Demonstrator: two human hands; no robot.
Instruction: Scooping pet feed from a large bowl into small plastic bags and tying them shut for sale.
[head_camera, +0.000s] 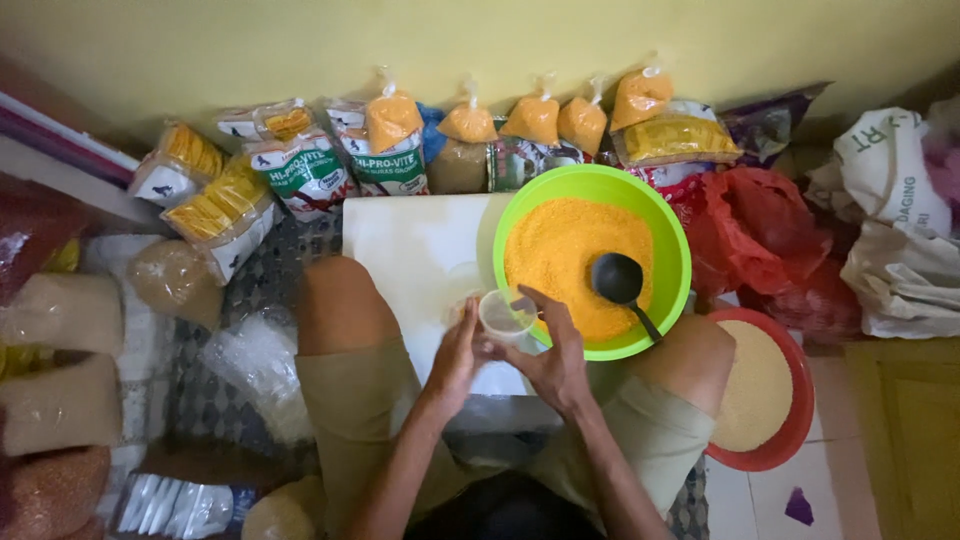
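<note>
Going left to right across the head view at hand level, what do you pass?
Left hand → clear plastic cup → right hand → black ladle in the green bowl → red bowl.

Landmark: red basin (790, 440) w/ pale grain, lower right. Just above it, red plastic bag (750, 225); right of that, white sacks (895, 235). Far left: tied orange-grain bags (535, 118) along yellow wall (480, 40), printed feed packs (305, 170), tan sacks (60, 400).

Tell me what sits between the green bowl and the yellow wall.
In the head view, a row of tied bags of orange grain and printed feed packets lies between the green bowl and wall.
</note>
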